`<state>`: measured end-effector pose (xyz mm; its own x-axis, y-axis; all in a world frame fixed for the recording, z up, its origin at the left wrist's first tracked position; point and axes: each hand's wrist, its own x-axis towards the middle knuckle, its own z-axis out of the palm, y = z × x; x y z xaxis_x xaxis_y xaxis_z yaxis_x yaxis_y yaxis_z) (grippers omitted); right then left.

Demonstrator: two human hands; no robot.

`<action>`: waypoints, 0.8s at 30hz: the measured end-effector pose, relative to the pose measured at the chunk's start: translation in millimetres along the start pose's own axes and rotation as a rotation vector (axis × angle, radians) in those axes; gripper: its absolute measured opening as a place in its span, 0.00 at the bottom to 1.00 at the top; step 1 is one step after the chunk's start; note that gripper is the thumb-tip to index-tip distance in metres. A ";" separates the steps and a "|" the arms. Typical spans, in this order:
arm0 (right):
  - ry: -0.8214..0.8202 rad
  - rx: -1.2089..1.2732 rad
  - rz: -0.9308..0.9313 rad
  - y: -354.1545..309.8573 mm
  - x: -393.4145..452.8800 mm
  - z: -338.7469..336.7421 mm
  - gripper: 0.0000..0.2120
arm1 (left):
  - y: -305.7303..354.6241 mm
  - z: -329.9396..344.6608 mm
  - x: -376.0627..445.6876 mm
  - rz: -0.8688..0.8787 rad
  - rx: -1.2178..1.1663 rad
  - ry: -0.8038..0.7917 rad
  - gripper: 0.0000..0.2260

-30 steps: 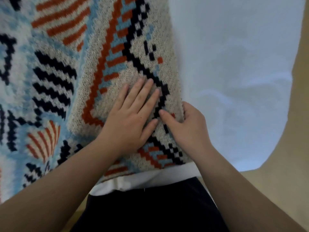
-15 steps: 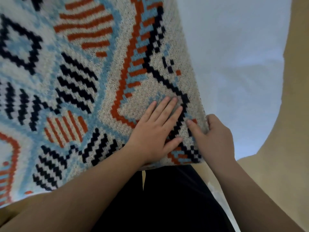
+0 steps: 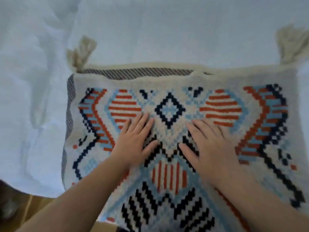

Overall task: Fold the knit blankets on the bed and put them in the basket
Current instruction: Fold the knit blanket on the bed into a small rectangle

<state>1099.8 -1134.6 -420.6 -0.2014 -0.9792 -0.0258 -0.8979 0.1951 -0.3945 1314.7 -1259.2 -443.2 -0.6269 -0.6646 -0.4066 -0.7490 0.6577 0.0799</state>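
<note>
Pressing flat on the knit blanket, the left hand lies palm down with its fingers spread and gripping nothing; the right hand lies just beside it in the same way, open and flat, thumbs turned toward each other with a strip of pattern between them. Both palms hide the weave beneath, and both forearms run off the lower edge of the view, so nothing above the elbows shows. Beyond the fingertips sits a dark diamond motif, flanked by orange-striped ovals; toward the wrists there is another orange-striped oval and black chevrons. Out to either side of the hands run zigzag bands of orange, pale blue and navy. The blanket is folded: past the fingers, at its far edge, a lower layer with fine diagonal stripes peeks out, and the same striped layer shows along the edge out beyond the left hand. How many layers lie underneath cannot be told. A cream tassel sticks out at the far corner on the left hand's side, and another tassel at the far corner on the right hand's side, cut by the frame. The near part of the blanket is cut off at the bottom edge. The whole picture is soft with blur. Around the blanket spreads the pale, rumpled bed sheet; near the left elbow, a tan floor shows below the bed's edge
</note>
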 end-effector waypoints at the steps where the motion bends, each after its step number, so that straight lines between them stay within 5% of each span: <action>1: -0.014 -0.027 -0.026 -16.5 21.3 7.2 0.27 | -26.0 -4.3 7.2 -0.009 0.018 0.016 0.35; 13: -0.161 0.039 0.043 -200.8 190.6 116.5 0.30 | -240.2 -27.5 51.5 0.200 0.033 0.153 0.34; 21: -0.165 -0.005 0.100 -221.4 233.2 117.6 0.29 | -278.5 -58.7 99.4 0.096 0.004 0.221 0.32; 24: -0.214 -0.037 0.152 -223.6 243.8 114.3 0.32 | -287.1 -66.4 108.2 0.104 0.033 0.259 0.25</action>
<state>1296.2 -1423.4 -443.6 -0.2513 -0.9273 -0.2774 -0.8780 0.3390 -0.3379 1447.8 -1543.5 -449.7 -0.7369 -0.6588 -0.1514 -0.6733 0.7352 0.0778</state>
